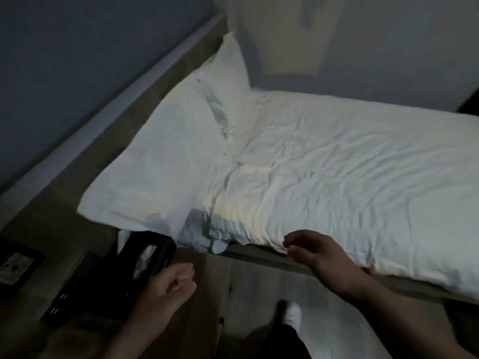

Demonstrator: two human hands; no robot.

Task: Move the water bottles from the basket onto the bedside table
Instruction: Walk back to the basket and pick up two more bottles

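A: Quick pass. Hands?

B: Left hand [171, 283] hangs over the near side of the bedside table [77, 340], fingers loosely curled, nothing in it. Right hand [313, 252] hovers at the bed's edge just beside the duvet [337, 177]. It's loosely curled too, and empty.

A: Bottles? Basket?

B: Neither in sight. No water bottle or basket anywhere in view, so I can't say where they are. No bottle stands on the table that I can make out. I'd judge the carrying hasn't got anywhere yet.

A: Containers, then.

B: One black tissue box [147, 257] at the back of the table, just under the pillow [155, 172] corner, with white tissue poking out of its slot. In front of it there's a flat black tray or case [85, 288]. It's too dark to tell what's in it, if anything.

A: Risks?

B: Dim room is the main one. Black things on a dark table are hard to read, so a bottle set down half-blind could land on the tray's edge and tip. The free wood looks to be mostly near the front, and a bottle left there could get swept off by a wrist. The pillow overhangs the table's back, so a bottle pushed in there may lean on soft fabric and topple.
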